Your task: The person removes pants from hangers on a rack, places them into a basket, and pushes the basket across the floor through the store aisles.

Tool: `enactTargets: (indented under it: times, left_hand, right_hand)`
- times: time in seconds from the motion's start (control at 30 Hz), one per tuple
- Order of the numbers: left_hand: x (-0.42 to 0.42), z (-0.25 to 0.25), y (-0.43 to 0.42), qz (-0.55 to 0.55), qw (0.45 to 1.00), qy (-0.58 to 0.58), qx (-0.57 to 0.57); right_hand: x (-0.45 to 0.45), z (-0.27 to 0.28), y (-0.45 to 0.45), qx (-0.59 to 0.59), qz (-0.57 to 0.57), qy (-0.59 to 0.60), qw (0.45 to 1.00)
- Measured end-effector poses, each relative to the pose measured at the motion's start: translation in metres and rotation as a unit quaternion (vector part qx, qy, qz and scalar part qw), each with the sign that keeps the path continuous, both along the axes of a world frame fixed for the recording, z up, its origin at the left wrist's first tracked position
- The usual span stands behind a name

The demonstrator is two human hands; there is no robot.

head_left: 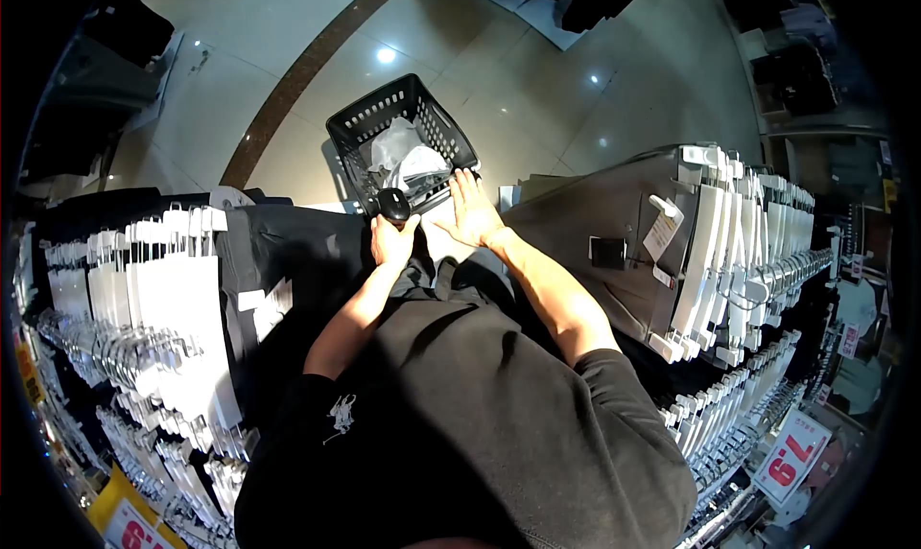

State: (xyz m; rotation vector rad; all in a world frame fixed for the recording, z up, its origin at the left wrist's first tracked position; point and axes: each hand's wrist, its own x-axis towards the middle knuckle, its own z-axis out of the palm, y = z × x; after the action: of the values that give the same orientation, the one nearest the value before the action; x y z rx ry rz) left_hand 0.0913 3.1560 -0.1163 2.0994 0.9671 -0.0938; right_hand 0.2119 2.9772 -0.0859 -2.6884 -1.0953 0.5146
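A black plastic basket [443, 125] with slotted sides stands on the tiled floor in front of me, tilted in view. White and grey crumpled material [395, 148] lies inside it. My left hand [391, 240] is closed around a black rounded object [392, 205], perhaps a handheld device, at the basket's near edge. Just to the right, my right hand [472, 210] has its fingers spread at the near right corner of the basket. Whether its fingertips press on the rim cannot be made out.
Racks of dark trousers on white-clipped hangers flank me at left [173, 300] and right [715, 261]. Price signs [791, 456] hang low at the right and lower left. Dark clothing stacks stand at the upper left, top and upper right.
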Motion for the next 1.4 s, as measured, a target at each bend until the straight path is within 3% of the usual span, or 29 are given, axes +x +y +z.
enactTargets:
  times: [0.2, 0.33, 0.43, 0.57, 0.7, 0.77, 0.93, 1.03, 1.17, 1.27, 1.3, 1.37, 1.4]
  left_hand:
    - [0.027, -0.001, 0.019, 0.032, 0.999, -0.018, 0.020]
    - [0.045, -0.002, 0.026, 0.048, 0.998, -0.014, -0.034]
    - [0.060, -0.020, 0.025, 0.087, 0.995, 0.021, 0.042]
    - [0.084, -0.012, 0.027, 0.149, 0.987, 0.014, 0.057]
    - [0.097, 0.002, 0.030, 0.242, 0.969, -0.049, 0.022]
    - [0.105, 0.008, 0.034, 0.262, 0.963, -0.033, -0.049]
    - [0.122, -0.011, 0.045, 0.323, 0.946, -0.025, -0.026]
    - [0.111, -0.048, 0.051, 0.279, 0.958, -0.064, -0.032]
    - [0.115, -0.003, 0.069, 0.213, 0.973, -0.062, -0.061]
    - [0.117, 0.000, 0.073, 0.189, 0.975, -0.090, -0.076]
    - [0.115, -0.009, 0.074, 0.186, 0.978, -0.075, -0.051]
    - [0.103, -0.034, 0.087, 0.172, 0.979, 0.008, -0.112]
    - [0.102, -0.033, 0.087, 0.170, 0.982, -0.008, -0.086]
  right_hand:
    - [0.044, 0.011, 0.035, -0.036, 0.018, 0.046, 0.998]
    - [0.076, 0.016, 0.050, -0.051, 0.038, 0.062, 0.996]
    - [0.104, 0.017, 0.071, -0.013, 0.063, 0.074, 0.995]
    - [0.139, 0.025, 0.098, -0.017, 0.113, 0.082, 0.990]
    - [0.166, 0.019, 0.122, -0.058, 0.208, 0.041, 0.975]
    - [0.179, 0.015, 0.129, -0.079, 0.237, 0.013, 0.968]
    - [0.192, 0.019, 0.165, -0.096, 0.263, -0.013, 0.960]
    - [0.185, 0.018, 0.169, -0.104, 0.212, -0.011, 0.972]
    - [0.176, 0.018, 0.166, -0.063, 0.161, 0.002, 0.985]
    - [0.160, 0.019, 0.153, -0.028, 0.142, -0.010, 0.989]
    - [0.157, 0.024, 0.151, -0.033, 0.143, -0.014, 0.989]
    - [0.155, 0.028, 0.150, -0.051, 0.146, -0.024, 0.988]
    - [0.157, 0.036, 0.152, -0.056, 0.148, -0.012, 0.987]
